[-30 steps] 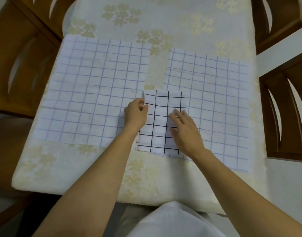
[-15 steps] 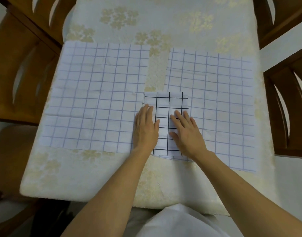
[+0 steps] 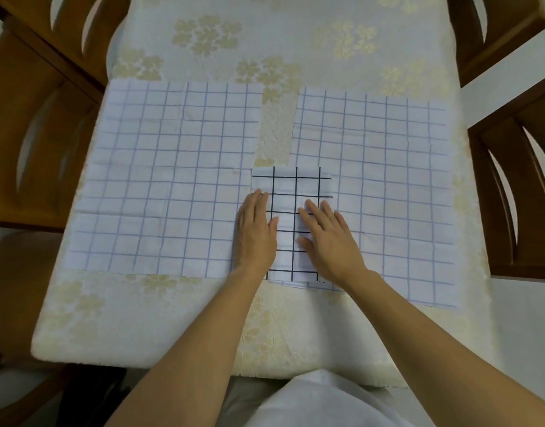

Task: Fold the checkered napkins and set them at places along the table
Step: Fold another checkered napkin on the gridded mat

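At near-centre of cream floral-clothed surface (image 3: 172, 318), folded white black-checked napkin (image 3: 295, 188) lies, long axis pointing away from person. Left hand (image 3: 255, 232) and right hand (image 3: 329, 238) flat on it, fingers straight, pressing, grasping nothing.

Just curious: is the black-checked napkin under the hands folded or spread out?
Folded. The black-checked napkin is a small rectangle, with layered edges showing at its near end.
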Available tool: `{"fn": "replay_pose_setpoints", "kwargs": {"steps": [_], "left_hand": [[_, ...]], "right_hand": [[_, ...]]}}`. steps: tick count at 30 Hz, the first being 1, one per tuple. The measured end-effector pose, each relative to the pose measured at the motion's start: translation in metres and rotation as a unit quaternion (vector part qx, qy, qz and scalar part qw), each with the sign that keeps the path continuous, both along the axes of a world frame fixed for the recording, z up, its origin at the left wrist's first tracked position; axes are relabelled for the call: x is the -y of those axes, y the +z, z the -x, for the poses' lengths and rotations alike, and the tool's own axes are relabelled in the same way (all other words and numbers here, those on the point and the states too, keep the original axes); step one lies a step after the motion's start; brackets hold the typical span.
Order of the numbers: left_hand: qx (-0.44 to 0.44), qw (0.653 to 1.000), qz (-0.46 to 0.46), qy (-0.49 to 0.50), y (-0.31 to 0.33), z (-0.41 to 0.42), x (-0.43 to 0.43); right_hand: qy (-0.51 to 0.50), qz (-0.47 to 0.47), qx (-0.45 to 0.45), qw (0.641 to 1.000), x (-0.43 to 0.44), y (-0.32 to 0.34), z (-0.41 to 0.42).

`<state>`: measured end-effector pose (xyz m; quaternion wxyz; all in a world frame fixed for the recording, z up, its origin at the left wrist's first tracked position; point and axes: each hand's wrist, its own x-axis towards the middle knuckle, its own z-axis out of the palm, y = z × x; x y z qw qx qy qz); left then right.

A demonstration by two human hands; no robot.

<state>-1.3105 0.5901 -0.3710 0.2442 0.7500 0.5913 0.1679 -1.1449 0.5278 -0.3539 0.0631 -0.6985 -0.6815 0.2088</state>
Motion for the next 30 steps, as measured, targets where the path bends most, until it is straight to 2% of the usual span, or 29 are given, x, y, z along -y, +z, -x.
{"fn": "replay_pose_setpoints", "kwargs": {"steps": [2,5,7,9,11,15,25,30], "left_hand": [[-0.066,0.995,-0.068,-0.017,0.005,0.000,0.001],[-0.119,0.973,-0.152,-0.125,0.015,-0.020,0.014],[-0.098,0.972,-0.129,-0.170,0.017,-0.039,0.029],[-0.082,0.984,-0.054,-0.151,0.012,-0.046,0.038],[-0.109,0.985,-0.016,-0.134,0.003,-0.043,0.041],[-0.185,0.971,-0.020,-0.152,-0.003,-0.038,0.043],[-0.194,0.964,0.005,-0.182,0.003,-0.040,0.041],[-0.199,0.963,0.001,-0.180,0.004,-0.039,0.041]], "right_hand": [[-0.004,-0.011,-0.007,1.000,0.000,0.002,-0.002],[-0.010,-0.027,-0.027,0.999,-0.003,0.003,-0.007],[-0.003,-0.027,-0.026,0.999,-0.005,0.000,-0.012],[0.000,-0.033,-0.021,0.999,-0.007,0.000,-0.017],[-0.003,-0.036,-0.031,0.999,-0.010,0.002,-0.021],[-0.017,-0.050,-0.035,0.998,-0.023,0.005,-0.037],[0.001,0.006,0.103,0.995,-0.076,0.003,-0.083],[-0.009,-0.064,0.070,0.995,-0.058,0.013,-0.070]]}}
